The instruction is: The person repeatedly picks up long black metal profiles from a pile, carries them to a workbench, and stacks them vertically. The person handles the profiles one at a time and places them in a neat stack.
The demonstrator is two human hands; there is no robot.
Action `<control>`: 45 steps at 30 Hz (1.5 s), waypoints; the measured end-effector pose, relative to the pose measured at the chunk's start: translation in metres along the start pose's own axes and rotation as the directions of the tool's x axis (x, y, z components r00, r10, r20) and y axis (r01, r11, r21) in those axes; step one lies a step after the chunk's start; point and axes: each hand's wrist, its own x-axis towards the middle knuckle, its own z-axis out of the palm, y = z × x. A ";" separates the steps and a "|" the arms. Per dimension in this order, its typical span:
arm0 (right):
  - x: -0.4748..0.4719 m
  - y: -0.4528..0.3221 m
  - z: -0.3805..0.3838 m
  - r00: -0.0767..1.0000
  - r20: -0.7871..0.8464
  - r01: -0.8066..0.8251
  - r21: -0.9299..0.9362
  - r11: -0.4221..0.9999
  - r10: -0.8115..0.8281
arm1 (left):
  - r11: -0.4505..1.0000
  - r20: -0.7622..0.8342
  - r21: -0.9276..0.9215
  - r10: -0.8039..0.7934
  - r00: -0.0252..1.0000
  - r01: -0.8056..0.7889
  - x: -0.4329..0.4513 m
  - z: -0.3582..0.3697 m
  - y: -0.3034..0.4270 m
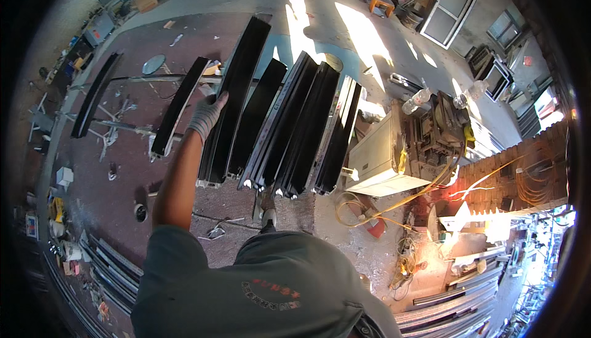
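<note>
My left hand (206,116), in a striped knit glove, grips the left edge of a long black frame profile (241,70). The thumb lies over the profile's dark face, and the other fingers are mostly hidden. This profile reaches farther from me than those beside it. To its right lie several more black profiles (302,130), side by side with pale metal edges and cut ends towards me. A shorter black profile (180,107) rests left of my hand, and another black profile (96,96) lies farther left across a metal stand (122,128). My right hand is out of view.
Right of the profiles stands a pale metal cabinet (378,153) beside a dusty machine (434,130), with a plastic bottle (416,101) near it. A yellow cable (392,209) trails over the floor. Stacked metal bars (448,308) lie at lower right, and long profiles (111,269) at lower left.
</note>
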 end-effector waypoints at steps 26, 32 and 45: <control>-0.080 -0.199 0.007 0.981 0.039 -0.175 -0.216 0.961 0.188 | 0.549 -0.521 0.772 0.257 0.814 0.321 0.120 -0.069 -0.202; -0.078 -0.215 0.009 0.983 0.014 -0.178 -0.222 0.959 0.185 | 0.607 -0.410 0.714 -0.040 0.911 0.348 0.110 -0.112 -0.226; -0.065 -0.343 -0.045 0.814 -0.504 0.283 -0.087 0.955 -0.288 | 0.472 -0.041 0.813 0.632 0.774 -0.341 0.017 -0.138 -0.018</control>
